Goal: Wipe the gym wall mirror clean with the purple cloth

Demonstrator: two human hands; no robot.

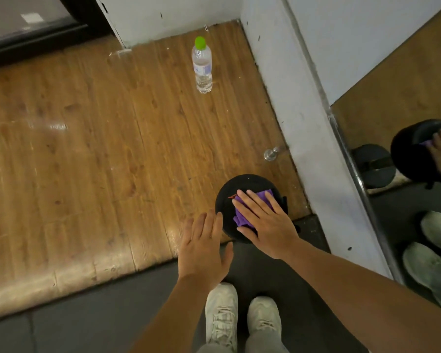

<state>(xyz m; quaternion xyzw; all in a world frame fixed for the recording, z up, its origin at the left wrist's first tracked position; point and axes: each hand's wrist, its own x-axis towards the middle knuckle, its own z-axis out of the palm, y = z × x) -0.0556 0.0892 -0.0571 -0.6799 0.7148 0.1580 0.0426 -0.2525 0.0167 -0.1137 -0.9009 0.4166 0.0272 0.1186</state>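
The purple cloth [242, 218] lies crumpled on top of a round black stool [225, 200] near the wall. My right hand [264, 217] lies flat on the cloth with its fingers straight, covering most of it. My left hand [203, 247] hovers just left of the stool, fingers straight and together, holding nothing. The wall mirror [405, 93] runs along the right side in a metal frame; it reflects the stool, my hand and my shoes.
A clear water bottle [202, 66] with a green cap stands on the wooden floor ahead. A small metal door stop [270, 154] sits by the white wall base. Dark mat flooring lies under my white shoes [222, 317]. A dark-framed glass panel is at top left.
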